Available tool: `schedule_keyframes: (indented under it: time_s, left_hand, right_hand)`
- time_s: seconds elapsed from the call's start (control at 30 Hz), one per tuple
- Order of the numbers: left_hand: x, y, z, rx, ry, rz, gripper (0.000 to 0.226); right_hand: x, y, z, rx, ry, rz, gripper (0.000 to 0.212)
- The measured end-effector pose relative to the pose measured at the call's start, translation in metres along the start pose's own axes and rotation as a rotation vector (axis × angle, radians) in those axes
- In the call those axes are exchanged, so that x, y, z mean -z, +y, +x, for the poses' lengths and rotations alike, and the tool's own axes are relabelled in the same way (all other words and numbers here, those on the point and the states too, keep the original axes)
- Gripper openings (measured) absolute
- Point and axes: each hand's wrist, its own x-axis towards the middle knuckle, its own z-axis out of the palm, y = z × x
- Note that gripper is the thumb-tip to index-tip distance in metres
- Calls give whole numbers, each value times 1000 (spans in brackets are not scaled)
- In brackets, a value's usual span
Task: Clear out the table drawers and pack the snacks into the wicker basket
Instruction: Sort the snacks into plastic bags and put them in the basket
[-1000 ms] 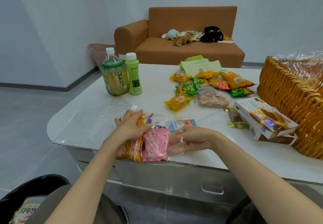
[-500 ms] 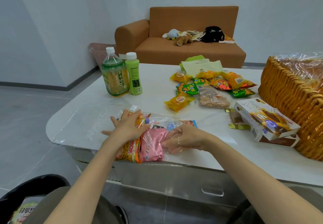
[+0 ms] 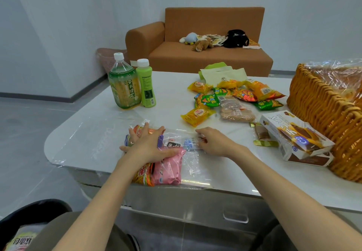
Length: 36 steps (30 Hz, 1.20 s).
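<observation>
Two hands on clear snack bag point(image 3: 176, 152) at table point(image 3: 98, 133) near edge. Left hand point(image 3: 146, 144) flat, fingers spread, pressing packets. Right hand point(image 3: 213, 143) pinching bag's far end. Wicker basket point(image 3: 323, 113) well to right, nearer right hand.

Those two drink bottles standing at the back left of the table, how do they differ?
The tea bottle is clear, so you see pale green drink through it; the green bottle is opaque bright green. The tea bottle is wider and taller, with rounded shoulders, while the green bottle is slim and straight. The tea bottle stands left of the green bottle. Both are upright, side by side, with white caps on.
</observation>
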Motion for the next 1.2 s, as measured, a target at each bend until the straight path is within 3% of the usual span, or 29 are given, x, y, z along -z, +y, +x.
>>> schedule_keyframes:
  time_s: [0.1,0.23,0.4,0.5,0.6,0.7,0.8,0.87,1.0,1.1,1.2]
  left_hand:
    - [-1,1,4,7,-14,16,100]
    - [-1,-2,10,6,-29,44,104]
    - [-3,-8,21,-29,-43,125,137]
    - [-3,-5,17,-14,-26,121,132]
    - [-1,3,6,12,-4,72,104]
    - [0,10,-3,38,12,41,99]
    - [1,13,-2,36,29,90,107]
    - [3,17,1,14,61,108,109]
    - [3,22,12,-84,136,57,86]
    - [1,18,26,-179,144,82,76]
    - [3,11,38,-205,79,150,71]
  right_hand:
    - [6,2,-2,-36,-10,23,64]
    - [19,13,-16,-153,-145,148,65]
    - [30,22,-30,-209,-194,255,56]
    - [39,35,-38,-267,-176,205,49]
    - [45,49,-47,-381,-108,131,45]
    - [47,55,-52,-433,-47,-155,61]
    - [46,56,-44,-353,61,-173,73]
    - [45,50,-34,-247,155,-90,65]
    - [41,35,-3,-66,278,-19,49]
    - [37,26,26,8,262,-3,53]
    - [32,19,50,15,163,-46,71]
